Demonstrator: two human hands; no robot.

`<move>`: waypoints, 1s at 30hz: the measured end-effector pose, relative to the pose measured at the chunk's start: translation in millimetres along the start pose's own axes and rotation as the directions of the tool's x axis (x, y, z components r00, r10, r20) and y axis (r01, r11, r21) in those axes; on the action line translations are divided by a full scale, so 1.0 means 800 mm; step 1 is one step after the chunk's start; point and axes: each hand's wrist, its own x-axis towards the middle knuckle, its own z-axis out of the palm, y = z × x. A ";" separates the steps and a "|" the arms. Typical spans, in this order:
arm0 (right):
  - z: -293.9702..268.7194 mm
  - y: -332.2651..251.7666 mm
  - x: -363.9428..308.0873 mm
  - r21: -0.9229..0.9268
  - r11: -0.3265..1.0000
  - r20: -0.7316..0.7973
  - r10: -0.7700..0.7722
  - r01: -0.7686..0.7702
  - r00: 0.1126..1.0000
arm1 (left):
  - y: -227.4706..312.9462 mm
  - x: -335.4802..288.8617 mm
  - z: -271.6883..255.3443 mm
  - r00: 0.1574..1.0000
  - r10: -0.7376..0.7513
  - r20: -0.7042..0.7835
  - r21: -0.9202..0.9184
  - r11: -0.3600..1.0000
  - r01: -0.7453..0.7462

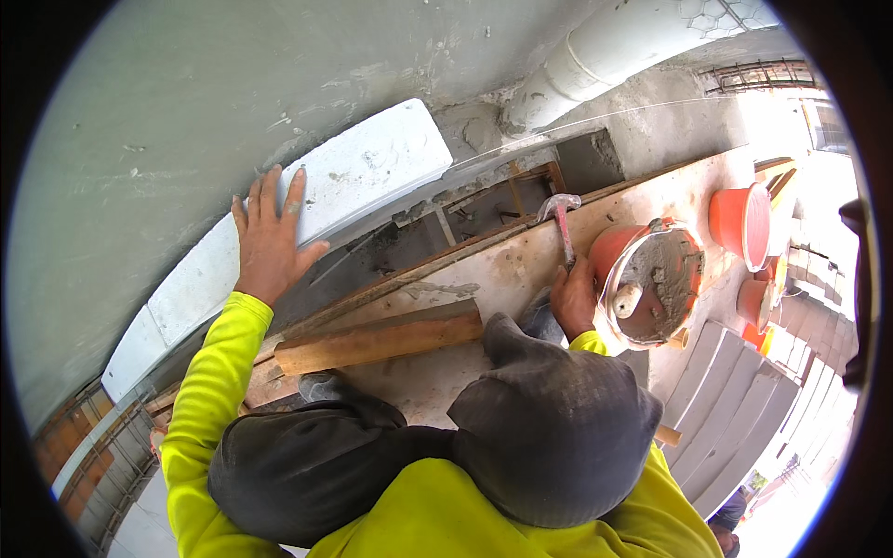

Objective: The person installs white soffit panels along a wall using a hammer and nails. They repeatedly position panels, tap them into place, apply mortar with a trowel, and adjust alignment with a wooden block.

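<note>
My left hand (274, 237) lies with spread fingers on a row of white, lightweight-looking blocks set against the grey wall. Its fingertips touch the long block (381, 158) near the joint with a second block (195, 279). In my right hand (575, 299) is a claw hammer (565, 232), held by its red handle with the metal head pointing away from me. Just right of that hand stands an orange bucket (609, 249) of wet grey mortar (677, 274). A rounded, mortar-smeared handle (627, 299) sticks out of the mortar; the rest of that tool is hidden.
A wooden beam (381, 339) lies across the boards before my knees. Beyond the board edge is a gap with framing (474, 219). A white pipe (577, 70) and a taut string (633, 112) run above. More orange buckets (735, 223) and grey slabs (726, 400) are at right.
</note>
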 end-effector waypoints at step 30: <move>0.074 -0.238 0.188 0.959 0.283 0.101 -0.390 0.015 0.915 | 0.015 0.014 -0.005 0.995 -0.086 0.056 0.001 0.996 0.086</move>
